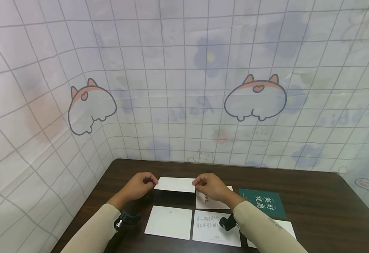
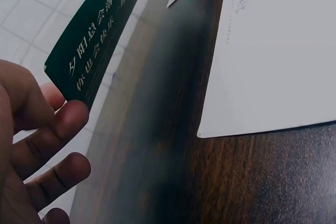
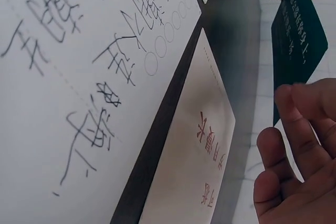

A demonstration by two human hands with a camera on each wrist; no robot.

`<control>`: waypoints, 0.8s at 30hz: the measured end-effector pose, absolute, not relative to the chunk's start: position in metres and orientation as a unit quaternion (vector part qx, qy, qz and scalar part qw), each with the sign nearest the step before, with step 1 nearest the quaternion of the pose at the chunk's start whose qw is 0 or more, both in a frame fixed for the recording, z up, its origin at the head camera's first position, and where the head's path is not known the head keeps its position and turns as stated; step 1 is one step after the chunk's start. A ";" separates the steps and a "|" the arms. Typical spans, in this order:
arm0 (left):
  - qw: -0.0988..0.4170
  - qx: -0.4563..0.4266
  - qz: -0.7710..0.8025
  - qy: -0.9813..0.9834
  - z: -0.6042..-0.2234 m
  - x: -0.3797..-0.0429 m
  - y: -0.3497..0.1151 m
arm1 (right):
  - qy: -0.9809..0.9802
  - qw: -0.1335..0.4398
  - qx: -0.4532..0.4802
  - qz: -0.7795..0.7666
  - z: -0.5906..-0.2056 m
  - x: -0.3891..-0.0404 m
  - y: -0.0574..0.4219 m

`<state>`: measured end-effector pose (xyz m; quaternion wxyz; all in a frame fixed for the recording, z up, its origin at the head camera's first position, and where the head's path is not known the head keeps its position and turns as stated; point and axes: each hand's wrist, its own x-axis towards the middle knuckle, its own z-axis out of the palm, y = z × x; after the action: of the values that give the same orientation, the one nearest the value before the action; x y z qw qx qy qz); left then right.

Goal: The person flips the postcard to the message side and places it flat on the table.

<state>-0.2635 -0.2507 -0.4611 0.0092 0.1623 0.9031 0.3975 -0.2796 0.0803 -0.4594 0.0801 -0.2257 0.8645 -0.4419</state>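
A postcard is held up above the far part of the table, its white side toward the head camera. Both wrist views show its dark green other side, printed with light characters. My left hand pinches its left end between thumb and fingers. At the right end, my right hand pinches it the same way. Below lies a mostly blank white card, and beside it a white card with handwriting. Partly behind my right hand is a pale card with reddish characters.
A green card with light characters lies to the right, partly covered by my right arm. Another white card shows under that forearm. The dark wooden table meets a grid-patterned cloth at the back.
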 end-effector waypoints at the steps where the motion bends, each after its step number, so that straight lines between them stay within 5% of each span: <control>1: 0.013 0.157 0.399 0.903 -0.461 -0.263 -0.251 | 0.865 0.081 -0.224 -0.442 -0.459 -0.279 0.080; 24: 0.032 0.160 0.384 0.909 -0.470 -0.260 -0.251 | 0.882 0.096 -0.223 -0.405 -0.466 -0.276 0.072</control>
<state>-0.2602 -0.2510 -0.4701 0.0320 0.1595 0.9091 0.3836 -0.2757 0.0719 -0.4664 0.0958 -0.2226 0.8816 -0.4050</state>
